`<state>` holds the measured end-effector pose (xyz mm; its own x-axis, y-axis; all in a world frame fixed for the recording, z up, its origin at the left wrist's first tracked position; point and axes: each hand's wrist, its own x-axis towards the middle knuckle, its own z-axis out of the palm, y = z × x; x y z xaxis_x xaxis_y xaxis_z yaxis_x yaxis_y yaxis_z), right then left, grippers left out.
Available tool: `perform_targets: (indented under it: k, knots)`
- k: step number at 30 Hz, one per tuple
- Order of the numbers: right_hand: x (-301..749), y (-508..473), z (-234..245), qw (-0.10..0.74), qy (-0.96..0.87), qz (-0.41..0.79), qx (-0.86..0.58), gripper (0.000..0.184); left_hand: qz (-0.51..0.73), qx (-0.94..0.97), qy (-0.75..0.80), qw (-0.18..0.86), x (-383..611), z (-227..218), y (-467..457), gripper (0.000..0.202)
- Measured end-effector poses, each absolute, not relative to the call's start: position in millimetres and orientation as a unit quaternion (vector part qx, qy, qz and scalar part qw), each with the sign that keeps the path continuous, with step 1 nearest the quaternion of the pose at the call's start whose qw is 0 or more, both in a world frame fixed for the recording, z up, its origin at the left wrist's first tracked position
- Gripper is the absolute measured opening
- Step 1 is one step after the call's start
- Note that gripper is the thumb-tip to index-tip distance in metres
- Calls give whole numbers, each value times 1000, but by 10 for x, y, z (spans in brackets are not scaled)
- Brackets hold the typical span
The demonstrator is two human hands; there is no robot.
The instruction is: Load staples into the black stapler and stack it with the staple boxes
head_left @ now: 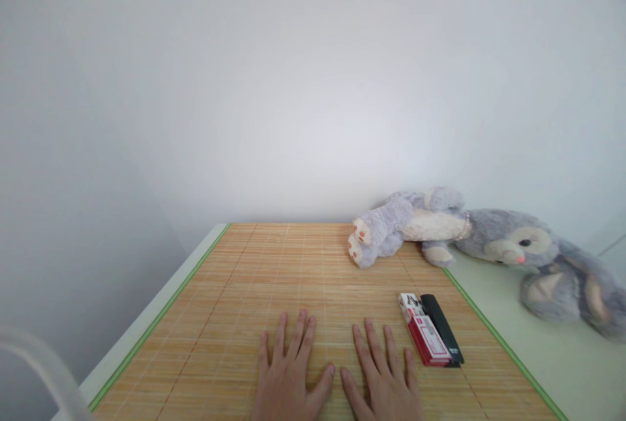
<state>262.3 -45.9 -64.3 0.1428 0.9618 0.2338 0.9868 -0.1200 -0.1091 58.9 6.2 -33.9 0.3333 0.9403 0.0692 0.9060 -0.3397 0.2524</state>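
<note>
My left hand (287, 374) lies flat, palm down, on a bamboo mat (235, 304), fingers stretched out and slightly spread. My right hand (384, 375) rests flat beside it in the same way, thumbs nearly touching. Neither hand holds anything. Just right of my right hand lies a red and white card box (424, 332), with a thin black object (443, 326) alongside it.
A grey and cream plush rabbit (469, 232) lies on its side at the back right, partly on the mat and partly on the pale table (562, 356). A white wall rises behind. A blurred pale curved object (44, 362) shows at the lower left.
</note>
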Motion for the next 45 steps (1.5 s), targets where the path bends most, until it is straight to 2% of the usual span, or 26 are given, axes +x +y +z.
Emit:
perform_targets:
  k: [27,45]
  knots:
    - [2623,-432,-648,105,-647,-37,-754,72,94,808,574,94,588,-360,77,80]
    - [2498,-458,-537,105,-625,-71,-770,69,103,808,571,101,596,-301,60,76]
